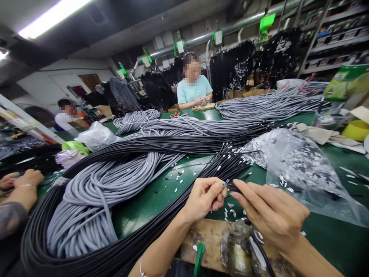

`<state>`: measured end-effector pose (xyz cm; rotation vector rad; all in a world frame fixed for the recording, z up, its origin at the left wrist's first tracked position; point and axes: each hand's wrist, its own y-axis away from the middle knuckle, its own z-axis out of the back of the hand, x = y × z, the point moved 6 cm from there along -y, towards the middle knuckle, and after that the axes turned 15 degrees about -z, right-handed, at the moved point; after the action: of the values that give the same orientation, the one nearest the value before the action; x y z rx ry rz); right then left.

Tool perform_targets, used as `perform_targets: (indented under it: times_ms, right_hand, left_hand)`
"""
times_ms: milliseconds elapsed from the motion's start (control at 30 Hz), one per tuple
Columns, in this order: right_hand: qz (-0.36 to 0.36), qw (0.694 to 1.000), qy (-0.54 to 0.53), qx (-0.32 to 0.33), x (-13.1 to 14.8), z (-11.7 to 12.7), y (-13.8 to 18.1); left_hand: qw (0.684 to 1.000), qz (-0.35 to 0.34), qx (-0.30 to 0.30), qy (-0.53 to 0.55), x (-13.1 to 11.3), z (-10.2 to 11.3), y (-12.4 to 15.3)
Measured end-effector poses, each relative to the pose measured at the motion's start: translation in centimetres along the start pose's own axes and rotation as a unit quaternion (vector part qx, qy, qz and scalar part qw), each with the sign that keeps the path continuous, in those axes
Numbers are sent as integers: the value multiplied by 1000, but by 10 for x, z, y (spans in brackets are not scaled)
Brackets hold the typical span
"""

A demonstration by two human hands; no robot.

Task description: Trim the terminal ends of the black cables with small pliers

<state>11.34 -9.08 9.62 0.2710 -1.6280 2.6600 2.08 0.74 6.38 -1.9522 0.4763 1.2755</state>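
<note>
In front of me, my left hand (204, 194) is pinched at the stripped end of a black cable (235, 188), where thin blue wires (226, 182) show. My right hand (268, 209) grips the same cable just beside it, thumb and fingers closed together. Below both hands lies a stained wooden board (211, 235) with a fixture wrapped in clear tape (239, 252) and a green handle (199, 254). Loose black cable ends (221, 163) with white tips fan out behind my left hand.
A long black cable bundle (150, 144) curves around a grey cable coil (86, 207). At right lies a clear plastic bag (307, 165) of scraps. A co-worker's hands (27, 179) are at the left edge; another person (194, 92) sits across the green table (138, 215).
</note>
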Motion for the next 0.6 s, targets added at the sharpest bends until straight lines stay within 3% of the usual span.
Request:
perform_targets:
  times_ms: [400, 600]
  right_hand:
    - [20, 999, 14, -36, 2, 5, -2]
    - [15, 999, 27, -17, 0, 1, -2]
  left_hand:
    - [1000, 6, 18, 15, 4, -1, 1]
    - [995, -3, -12, -97, 1, 4, 1]
